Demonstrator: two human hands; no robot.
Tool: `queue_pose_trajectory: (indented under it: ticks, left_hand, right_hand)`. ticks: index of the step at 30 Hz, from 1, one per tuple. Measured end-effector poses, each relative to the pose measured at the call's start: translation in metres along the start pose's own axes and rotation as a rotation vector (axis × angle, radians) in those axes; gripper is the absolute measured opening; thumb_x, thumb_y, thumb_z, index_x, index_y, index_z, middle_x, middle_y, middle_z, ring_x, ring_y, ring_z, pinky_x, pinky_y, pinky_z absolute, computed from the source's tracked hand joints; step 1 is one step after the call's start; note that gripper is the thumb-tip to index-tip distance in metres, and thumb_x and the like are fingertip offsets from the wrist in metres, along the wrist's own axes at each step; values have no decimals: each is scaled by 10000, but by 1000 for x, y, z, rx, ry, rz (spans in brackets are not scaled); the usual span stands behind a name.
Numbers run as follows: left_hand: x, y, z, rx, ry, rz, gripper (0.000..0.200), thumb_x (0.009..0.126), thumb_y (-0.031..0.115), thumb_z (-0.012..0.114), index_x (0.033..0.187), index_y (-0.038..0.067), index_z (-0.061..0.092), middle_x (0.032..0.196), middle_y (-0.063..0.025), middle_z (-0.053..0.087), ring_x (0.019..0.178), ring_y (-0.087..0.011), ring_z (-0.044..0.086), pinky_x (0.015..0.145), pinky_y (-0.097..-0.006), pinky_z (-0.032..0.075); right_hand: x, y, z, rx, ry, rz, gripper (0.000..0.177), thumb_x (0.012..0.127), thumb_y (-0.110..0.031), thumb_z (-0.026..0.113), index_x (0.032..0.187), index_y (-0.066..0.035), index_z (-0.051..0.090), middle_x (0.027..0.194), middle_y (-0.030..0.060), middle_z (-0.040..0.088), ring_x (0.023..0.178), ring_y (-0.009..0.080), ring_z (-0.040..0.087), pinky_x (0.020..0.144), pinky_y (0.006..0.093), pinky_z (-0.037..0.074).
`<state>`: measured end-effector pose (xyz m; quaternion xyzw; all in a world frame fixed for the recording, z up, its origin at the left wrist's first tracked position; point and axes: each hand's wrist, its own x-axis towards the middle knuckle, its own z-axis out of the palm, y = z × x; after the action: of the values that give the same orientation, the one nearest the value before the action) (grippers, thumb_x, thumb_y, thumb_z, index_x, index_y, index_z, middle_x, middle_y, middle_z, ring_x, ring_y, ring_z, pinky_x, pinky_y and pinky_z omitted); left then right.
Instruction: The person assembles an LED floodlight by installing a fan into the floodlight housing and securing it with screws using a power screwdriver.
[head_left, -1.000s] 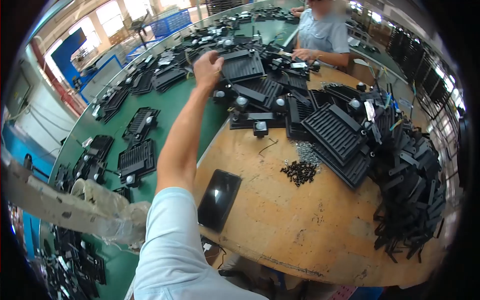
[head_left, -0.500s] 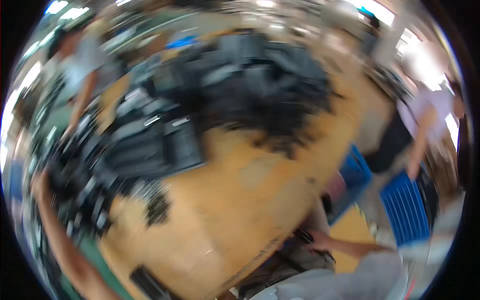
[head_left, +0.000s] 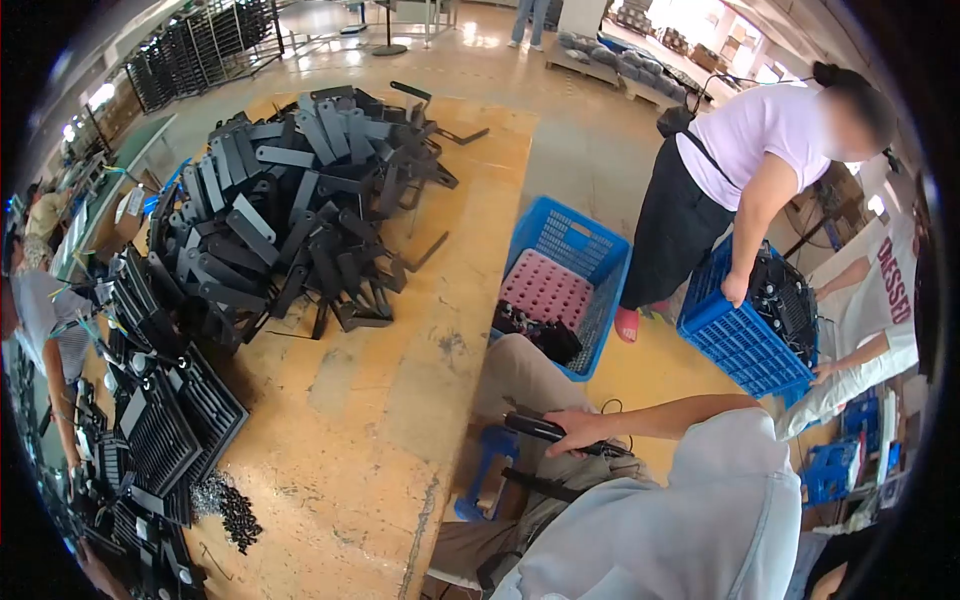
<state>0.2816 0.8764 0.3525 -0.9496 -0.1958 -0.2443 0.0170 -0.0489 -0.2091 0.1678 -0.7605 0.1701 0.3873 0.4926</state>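
Head view: R hand [head_left: 575,432] is over the lap [head_left: 515,375], grip clamped round a black tool [head_left: 533,425], just beside the surface [head_left: 340,440]. L hand [head_left: 97,568] is dim, at bottom-L of view, nr black panels [head_left: 158,435]; can't tell if that grip's apart or together. Panels are piled on the surface's L side, w/ black screws [head_left: 240,522] & silver bits [head_left: 206,496] beside them. Dark brackets [head_left: 270,200] heap at the far end. Blue basket [head_left: 598,245] is R of the surface.
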Motion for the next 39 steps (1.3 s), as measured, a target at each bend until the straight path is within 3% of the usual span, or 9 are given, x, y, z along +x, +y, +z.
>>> queue_pose_trajectory:
  ticks: [3, 6, 8, 9, 12, 18, 26, 34, 39]
  left_hand:
    - [-7, -16, -15, -199, 57, -125, 623, 1008, 516, 591, 1377, 20, 669, 1315, -240, 698, 1184, -354, 676, 1053, -445, 499]
    - [-26, -52, -55, 599, 354, 381, 340, 990, 328, 662, 1187, 62, 739, 1119, -176, 742, 983, -335, 686, 814, -482, 537]
    - [-49, 26, -111, -815, 295, -153, 302, 997, 266, 688, 1130, -3, 724, 1064, -167, 737, 953, -274, 669, 840, -438, 511]
    - [-56, 52, -141, -648, 312, -277, 336, 988, 268, 721, 1135, -34, 718, 1053, -141, 743, 1013, -261, 675, 894, -402, 500]
    - [-76, 125, -193, -1253, 432, -427, 309, 1005, 227, 719, 1158, -41, 700, 1011, -133, 739, 870, -226, 736, 702, -327, 598]
    - [-178, 304, -290, -1090, 218, -272, 259, 1018, 262, 706, 1103, 17, 709, 888, -66, 731, 665, -147, 681, 587, -270, 531]
    - [-297, 466, -263, -1374, -156, -163, 215, 1038, 275, 648, 1174, 126, 725, 1005, 10, 717, 847, -80, 659, 751, -257, 518]
    - [-390, 598, -190, -815, -393, 924, 175, 976, 76, 660, 1144, 29, 645, 1112, -138, 656, 1114, -343, 629, 1084, -481, 434]
    - [-446, 617, -150, -777, -536, 1013, 245, 944, 25, 633, 1172, 31, 544, 1118, -149, 599, 1142, -370, 592, 1184, -630, 268]
  right_hand:
    - [3, 10, 1, -113, 52, -45, 586, 874, -330, 835, 1256, -8, 528, 707, 93, 646, 553, 181, 659, 512, 357, 528]
    - [11, 0, -7, -137, -43, -12, 542, 888, -266, 840, 1234, -32, 494, 672, 75, 627, 535, 173, 653, 489, 352, 519]
    - [11, -8, -11, -59, -42, 39, 528, 891, -208, 837, 1234, -38, 473, 657, 75, 612, 528, 179, 644, 476, 358, 518]
    - [16, -10, -11, -31, -55, 37, 518, 883, -201, 842, 1223, -35, 487, 667, 77, 619, 533, 185, 650, 481, 358, 524]
    - [20, 2, -8, 84, -71, 34, 494, 874, -172, 845, 1207, -30, 509, 694, 76, 627, 539, 196, 658, 486, 358, 534]
    - [19, 21, -19, 211, -128, -37, 466, 905, -116, 804, 1228, -42, 476, 727, 62, 609, 515, 191, 629, 467, 358, 523]
    - [21, 61, -37, 418, -172, -121, 426, 913, -73, 775, 1211, -55, 471, 733, 65, 598, 522, 197, 627, 459, 369, 510]
    - [13, 66, -42, 524, -184, -180, 456, 913, -87, 786, 1242, -59, 472, 757, 70, 598, 527, 209, 627, 469, 373, 512]
    - [11, 70, -41, 508, -164, -188, 493, 926, -128, 795, 1279, -58, 457, 786, 70, 604, 568, 197, 646, 490, 360, 522]
